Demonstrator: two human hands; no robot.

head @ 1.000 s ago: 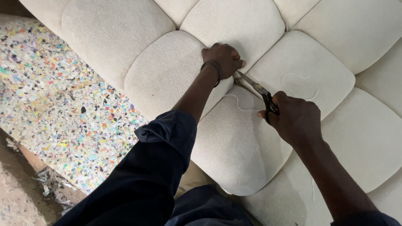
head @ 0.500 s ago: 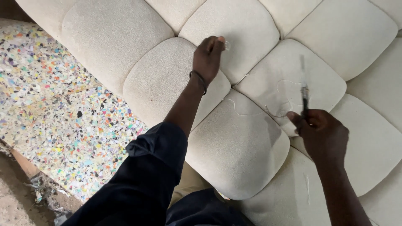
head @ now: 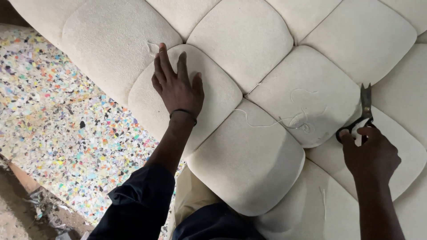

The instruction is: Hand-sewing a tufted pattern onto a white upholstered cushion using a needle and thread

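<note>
Counted: two hands, left hand (head: 177, 86) and right hand (head: 372, 155). One pair of scissors (head: 362, 111). One wristband (head: 183, 114). One loose thread (head: 284, 120). One tufted cushion (head: 249, 62). One speckled foam slab (head: 58, 120).

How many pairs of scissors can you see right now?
1. The scissors are in the right hand at the right edge of the tufted cream cushion. More could lie outside the frame.

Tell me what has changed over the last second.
The left hand let go at the seam and moved left, now flat on a cream cushion panel. The right hand drew the scissors away to the right. The loose thread stays on the cushion.
</note>
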